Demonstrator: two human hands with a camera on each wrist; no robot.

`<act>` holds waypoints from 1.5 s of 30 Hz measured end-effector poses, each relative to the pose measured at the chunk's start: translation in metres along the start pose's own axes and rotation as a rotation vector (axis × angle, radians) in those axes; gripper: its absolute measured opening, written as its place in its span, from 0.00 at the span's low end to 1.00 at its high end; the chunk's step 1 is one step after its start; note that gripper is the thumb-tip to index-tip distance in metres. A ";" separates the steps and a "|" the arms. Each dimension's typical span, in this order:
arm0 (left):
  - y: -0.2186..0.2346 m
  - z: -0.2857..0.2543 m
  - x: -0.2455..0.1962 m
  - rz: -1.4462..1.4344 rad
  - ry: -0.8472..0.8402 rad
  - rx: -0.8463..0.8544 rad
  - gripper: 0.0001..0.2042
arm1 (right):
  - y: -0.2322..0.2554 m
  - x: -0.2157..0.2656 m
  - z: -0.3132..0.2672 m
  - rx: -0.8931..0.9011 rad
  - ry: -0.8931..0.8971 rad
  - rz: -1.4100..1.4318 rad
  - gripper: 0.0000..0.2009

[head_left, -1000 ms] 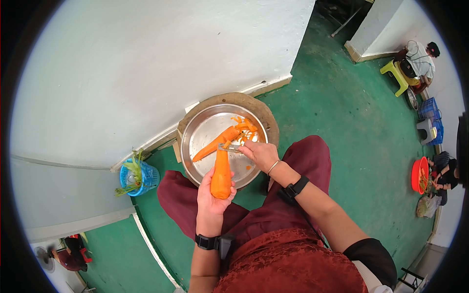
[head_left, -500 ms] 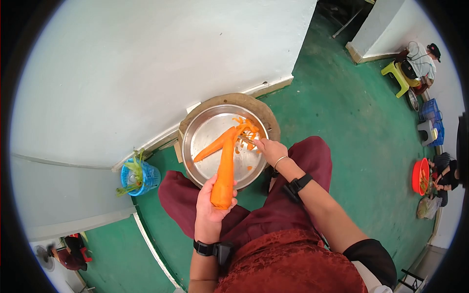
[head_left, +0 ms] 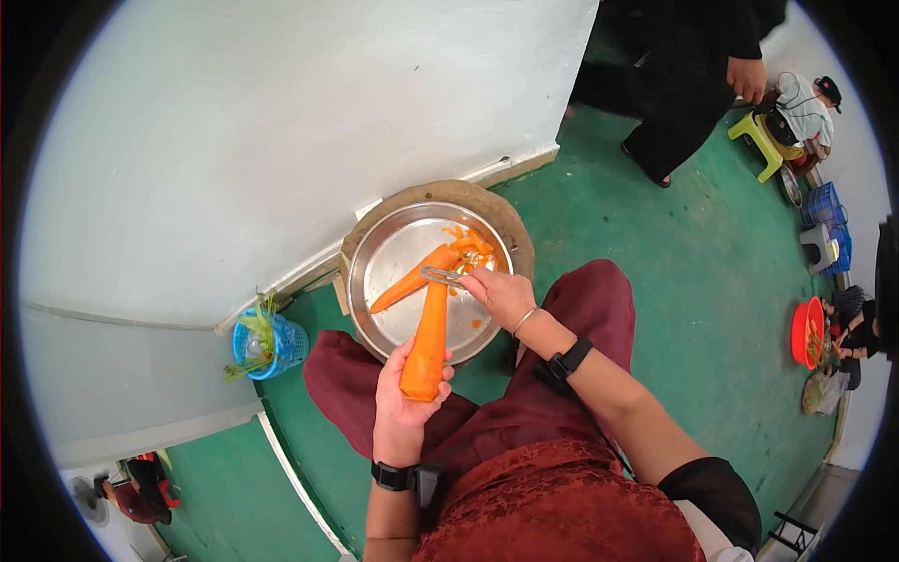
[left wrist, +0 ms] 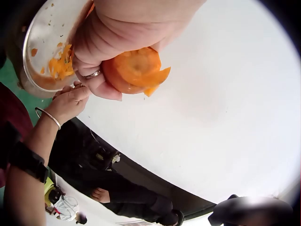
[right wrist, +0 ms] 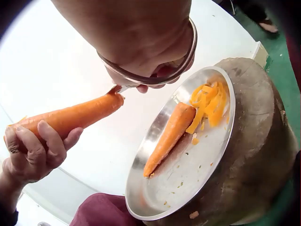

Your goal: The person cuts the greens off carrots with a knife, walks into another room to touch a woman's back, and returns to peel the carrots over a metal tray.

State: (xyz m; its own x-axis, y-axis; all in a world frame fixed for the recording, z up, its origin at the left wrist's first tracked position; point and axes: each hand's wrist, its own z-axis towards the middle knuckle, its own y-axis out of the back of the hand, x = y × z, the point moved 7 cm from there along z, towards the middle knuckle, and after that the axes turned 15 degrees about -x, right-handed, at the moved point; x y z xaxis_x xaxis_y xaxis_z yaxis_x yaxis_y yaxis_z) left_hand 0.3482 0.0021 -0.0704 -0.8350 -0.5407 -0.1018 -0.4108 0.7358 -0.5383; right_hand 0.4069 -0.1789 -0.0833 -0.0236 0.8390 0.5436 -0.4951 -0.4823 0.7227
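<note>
My left hand (head_left: 405,382) grips the thick end of a large carrot (head_left: 430,342), which points away from me over the near rim of a round steel basin (head_left: 382,258). A strip of peel hangs at the carrot's thick end in the left wrist view. In my right hand (head_left: 504,298) is a metal peeler (head_left: 442,276), pinched by its handle, with its head at the carrot's narrow tip. Inside the basin lie a second carrot (right wrist: 170,136) and a heap of orange peelings (right wrist: 209,104).
The basin sits on a round wooden block (head_left: 518,229) against a white wall (head_left: 281,122). A blue basket (head_left: 288,345) with green stalks stands left. At far right are a red basin (head_left: 799,335), blue crates (head_left: 824,206) and seated people. A person in black (head_left: 670,103) stands beyond the wall's end.
The peeler moved off the carrot to the right over the peelings, then back to the carrot's tip. The carrot in my left hand shifted slightly. A person in black came into view at the top right.
</note>
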 end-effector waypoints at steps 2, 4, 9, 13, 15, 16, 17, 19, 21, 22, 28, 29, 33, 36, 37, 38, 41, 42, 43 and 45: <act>0.003 -0.001 -0.001 0.017 -0.002 0.003 0.16 | -0.011 -0.006 -0.003 0.118 -0.047 -0.017 0.21; 0.005 -0.007 -0.003 0.065 -0.029 0.043 0.16 | -0.027 -0.022 -0.007 0.262 -0.130 -0.070 0.22; -0.002 -0.024 -0.005 0.084 -0.061 0.092 0.16 | -0.025 -0.049 -0.013 0.424 -0.345 -0.142 0.27; 0.005 -0.002 -0.014 0.060 -0.106 -0.012 0.16 | -0.017 -0.041 -0.012 0.356 -0.345 -0.100 0.26; 0.004 0.003 -0.014 0.034 -0.136 -0.066 0.16 | -0.008 -0.032 -0.011 0.287 -0.334 -0.013 0.24; 0.000 0.005 -0.015 0.009 -0.142 -0.079 0.16 | -0.004 -0.024 -0.011 0.265 -0.331 0.095 0.22; -0.003 0.007 -0.016 -0.016 -0.148 -0.090 0.17 | 0.002 -0.014 -0.013 0.241 -0.328 0.201 0.21; 0.002 0.018 -0.020 -0.049 -0.142 -0.089 0.16 | 0.010 0.004 -0.016 0.221 -0.315 0.421 0.16; 0.000 0.023 -0.022 -0.069 -0.163 -0.107 0.16 | 0.018 0.023 -0.019 0.229 -0.296 0.647 0.11; -0.004 0.023 -0.023 -0.074 -0.188 -0.127 0.16 | 0.026 0.035 -0.019 0.352 -0.364 0.710 0.17; -0.016 0.028 -0.031 -0.032 -0.375 -0.101 0.15 | 0.041 0.071 -0.010 0.376 -0.246 0.762 0.26; -0.017 0.028 -0.033 -0.024 -0.401 -0.075 0.15 | 0.041 0.075 -0.009 0.414 -0.221 0.746 0.27; -0.014 0.029 -0.038 -0.029 -0.431 -0.121 0.15 | 0.048 0.088 -0.007 0.330 -0.029 0.744 0.26; -0.016 0.028 -0.036 -0.058 -0.432 -0.147 0.16 | 0.043 0.087 -0.008 0.255 -0.028 0.722 0.21; -0.015 0.030 -0.036 -0.077 -0.437 -0.132 0.16 | 0.037 0.083 -0.010 0.194 -0.036 0.767 0.20; -0.014 0.030 -0.036 -0.097 -0.442 -0.118 0.16 | 0.035 0.080 -0.011 0.134 -0.043 0.813 0.18; -0.010 0.030 -0.035 -0.062 -0.410 -0.181 0.16 | 0.023 0.071 -0.016 0.326 -0.165 0.745 0.14; -0.013 0.029 -0.035 -0.064 -0.396 -0.167 0.16 | 0.024 0.069 -0.015 0.321 -0.198 0.780 0.12; -0.015 0.027 -0.034 -0.066 -0.382 -0.154 0.16 | 0.026 0.068 -0.014 0.317 -0.231 0.815 0.10; -0.014 0.027 -0.033 -0.086 -0.349 -0.133 0.16 | 0.024 0.063 -0.013 0.278 -0.318 0.905 0.09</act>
State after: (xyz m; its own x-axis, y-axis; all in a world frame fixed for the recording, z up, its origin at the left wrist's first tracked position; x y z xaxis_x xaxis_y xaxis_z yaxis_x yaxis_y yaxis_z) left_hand 0.3915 -0.0012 -0.0819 -0.6299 -0.6922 -0.3523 -0.5367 0.7158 -0.4468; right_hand 0.3823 -0.1344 -0.0377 -0.0377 0.0395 0.9985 -0.1833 -0.9825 0.0320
